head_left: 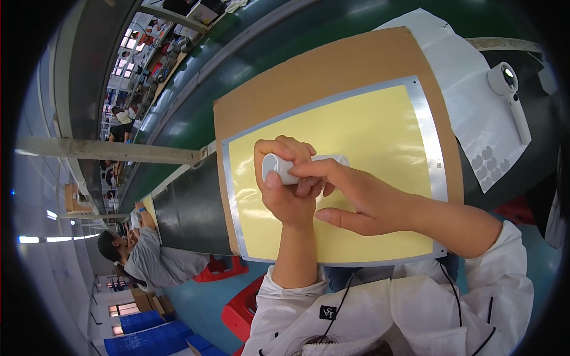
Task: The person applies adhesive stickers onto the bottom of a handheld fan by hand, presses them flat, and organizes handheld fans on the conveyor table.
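Note:
My left hand [288, 204] is wrapped round a white handheld fan [275, 168], its thumb lying against the round head. Part of the fan's handle [341, 159] shows beyond the fingers, pointing right. My right hand [362, 199] reaches in from the right, index fingertip touching the rim of the head. Its thumb stretches out well apart, and its other fingers curl in below the fan, partly hidden. Both hands are above a yellow sheet with a silver border [273, 231], which lies on brown cardboard [332, 68].
Another white handheld fan [504, 83] lies to the right by a pale plastic sheet [463, 101]. Several round grey stickers [488, 163] are on that sheet's near end. A dark conveyor belt [193, 202] extends left, where a co-worker [145, 249] sits. Red stools [240, 311] stand below.

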